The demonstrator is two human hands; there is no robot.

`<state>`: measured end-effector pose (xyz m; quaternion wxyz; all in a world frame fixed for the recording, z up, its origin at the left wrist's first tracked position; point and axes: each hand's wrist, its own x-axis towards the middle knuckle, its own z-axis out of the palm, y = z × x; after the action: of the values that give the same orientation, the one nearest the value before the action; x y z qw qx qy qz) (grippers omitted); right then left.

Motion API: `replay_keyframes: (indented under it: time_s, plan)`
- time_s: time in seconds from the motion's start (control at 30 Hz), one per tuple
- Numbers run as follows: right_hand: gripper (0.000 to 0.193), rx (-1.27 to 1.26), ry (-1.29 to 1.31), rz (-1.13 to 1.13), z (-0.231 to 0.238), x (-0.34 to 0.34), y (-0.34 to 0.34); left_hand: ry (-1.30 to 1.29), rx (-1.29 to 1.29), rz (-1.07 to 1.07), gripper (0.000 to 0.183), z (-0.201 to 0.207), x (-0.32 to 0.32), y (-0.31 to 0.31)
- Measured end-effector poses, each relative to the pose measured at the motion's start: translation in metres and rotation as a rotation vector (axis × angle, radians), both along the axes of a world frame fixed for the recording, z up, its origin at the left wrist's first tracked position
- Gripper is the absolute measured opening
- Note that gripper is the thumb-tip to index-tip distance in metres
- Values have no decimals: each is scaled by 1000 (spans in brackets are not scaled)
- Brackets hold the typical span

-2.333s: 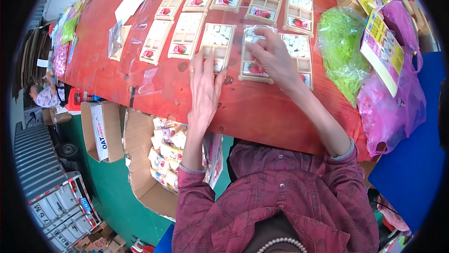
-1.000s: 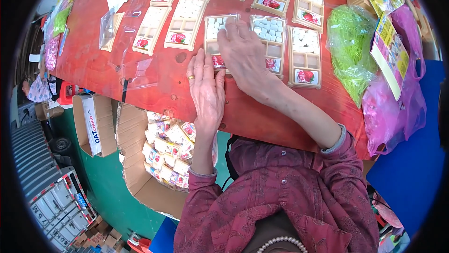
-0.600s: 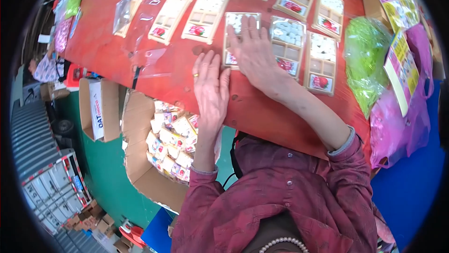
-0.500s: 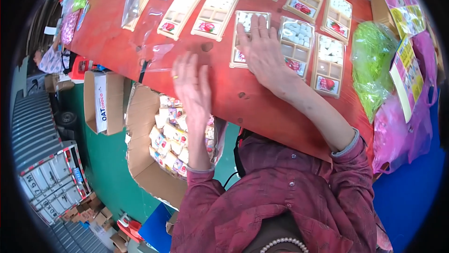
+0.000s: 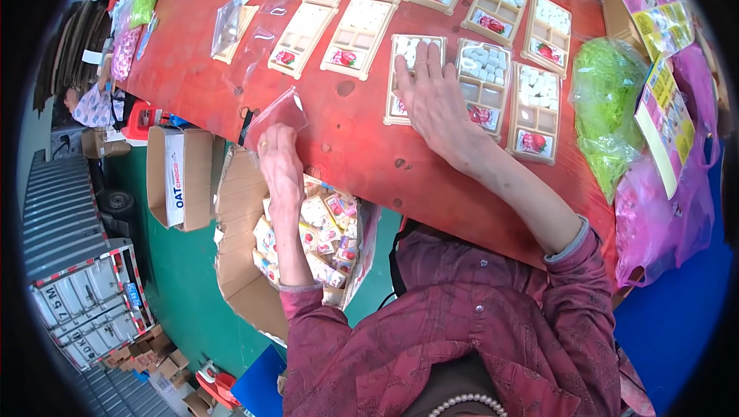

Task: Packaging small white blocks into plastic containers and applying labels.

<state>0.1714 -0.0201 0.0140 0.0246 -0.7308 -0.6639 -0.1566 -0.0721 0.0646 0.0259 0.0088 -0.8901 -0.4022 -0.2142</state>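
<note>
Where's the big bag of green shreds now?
In the head view, the green bag lies at right on the red table, between a beige tray and the pink plastic bag.

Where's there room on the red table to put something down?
The red table is bare between the left hand and right hand, and between the right forearm and near edge. It's crowded where trays lie in rows, and along the right side, with the green bag and pink bag.

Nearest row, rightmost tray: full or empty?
The tray is part-full: white pieces above, a strawberry-print packet below; middle compartments look bare.
</note>
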Motion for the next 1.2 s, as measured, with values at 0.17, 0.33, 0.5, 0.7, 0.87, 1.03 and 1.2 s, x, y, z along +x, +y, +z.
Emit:
replay_keyframes:
  time_s: [0.17,0.33,0.5,0.7,0.87,1.03,1.2]
  plan:
    - [43,-18,-61,3,3,2,-6,-223,-59,120,3,38,9,-16]
    - [42,26,71,16,6,6,-4,-768,-374,-51,6,76,27,-14]
    - [42,343,368,134,35,8,0,-1054,-846,-134,12,86,50,2]
    - [27,87,1602,220,54,5,18,-1129,-1208,-300,9,53,83,58]
    - [27,234,1569,-121,39,14,44,-1079,-1173,-138,12,32,124,85]
    - [28,328,1326,-235,18,11,74,-929,-945,-43,22,0,141,104]
    - [26,219,1061,-319,23,1,83,-644,-597,21,23,-10,153,109]
